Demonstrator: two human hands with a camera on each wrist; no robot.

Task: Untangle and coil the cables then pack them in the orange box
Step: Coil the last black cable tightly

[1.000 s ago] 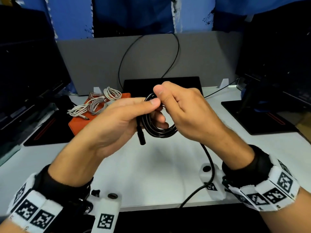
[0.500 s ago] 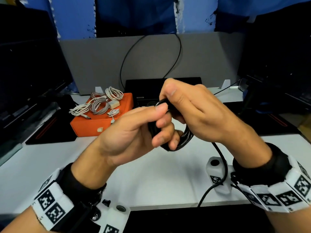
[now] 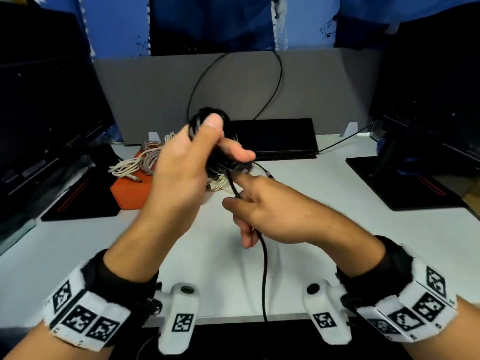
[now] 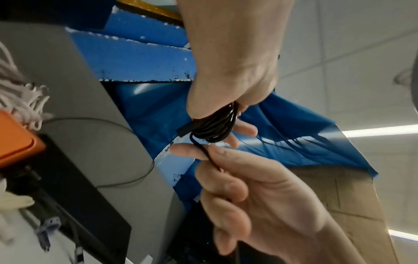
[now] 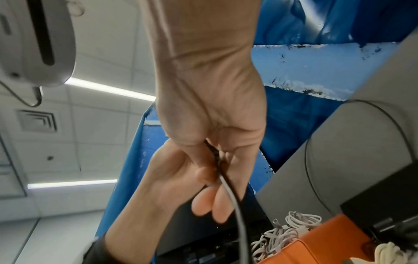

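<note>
Black cable part-coiled, packing still ahead

At nine o'clock the orange box (image 3: 130, 193) sits on the tabletop (image 3: 324, 203), white cables (image 3: 135, 166) heaped on its closed lid, not inside. At centre the left hand (image 3: 181, 172) clamps the black coil (image 4: 214, 126); toward three o'clock the right hand (image 3: 270, 211) pinches the uncoiled tail (image 3: 263, 268), which trails off the near edge.

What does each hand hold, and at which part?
Left hand grips the black cable by its coiled loops; right hand pinches its loose, uncoiled strand.
</note>
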